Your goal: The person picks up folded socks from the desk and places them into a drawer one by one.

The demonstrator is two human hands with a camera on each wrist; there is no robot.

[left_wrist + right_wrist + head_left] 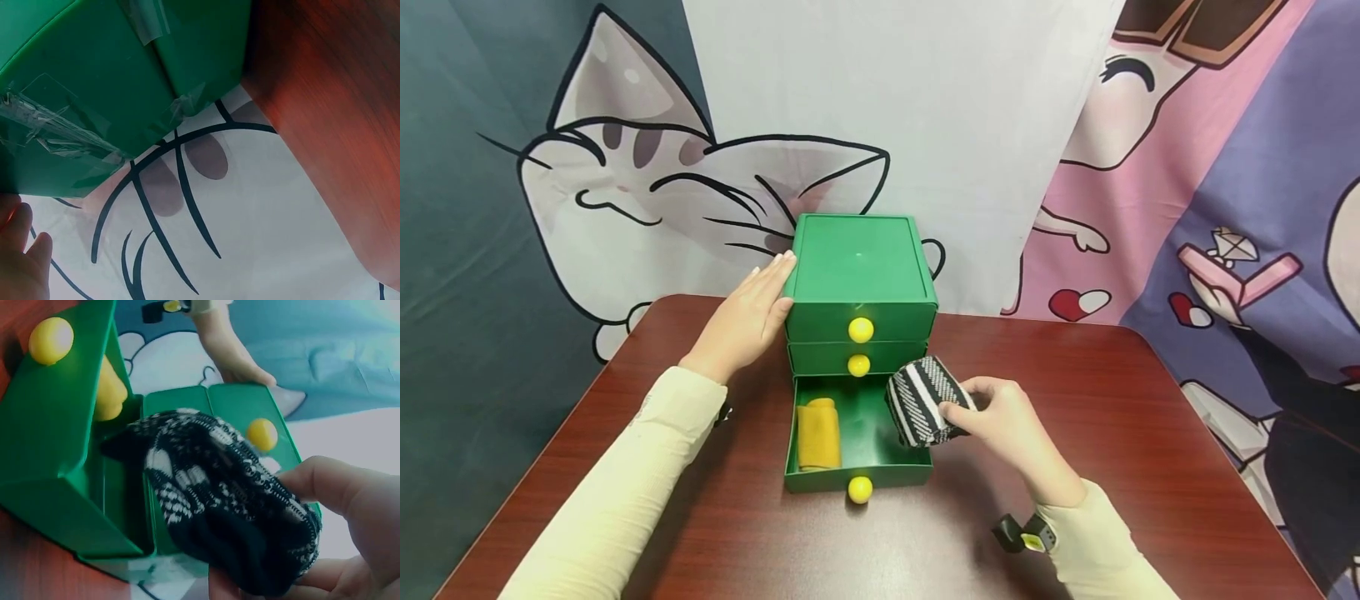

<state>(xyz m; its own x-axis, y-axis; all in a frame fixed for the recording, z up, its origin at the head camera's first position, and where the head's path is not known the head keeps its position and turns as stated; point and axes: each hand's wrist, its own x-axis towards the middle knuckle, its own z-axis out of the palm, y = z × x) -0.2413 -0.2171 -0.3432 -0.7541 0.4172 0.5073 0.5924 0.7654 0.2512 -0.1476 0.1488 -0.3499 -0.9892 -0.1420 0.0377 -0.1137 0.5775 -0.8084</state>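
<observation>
My right hand (pixel 1011 421) pinches a folded black-and-white patterned sock (pixel 925 402) between thumb and fingers. The sock hangs over the right side of the pulled-out bottom drawer (pixel 868 425) of a small green drawer cabinet (pixel 861 258). In the right wrist view the sock (pixel 219 487) shows its dark knit and white pattern close up. On the drawer's left side lies a folded mustard-yellow cloth (pixel 818 435). With fingers straight, my left hand (pixel 747 317) rests against the cabinet's left side; only a few of its fingertips (pixel 40 247) enter the left wrist view.
Above the pulled-out drawer, two pushed-in drawers carry yellow ball knobs (pixel 861 330). Another yellow knob (pixel 860 490) sits on the bottom drawer's front. The cabinet stands on a reddish-brown wooden table (pixel 1052 392), near its back edge, before a cartoon-printed cloth backdrop (pixel 895 83).
</observation>
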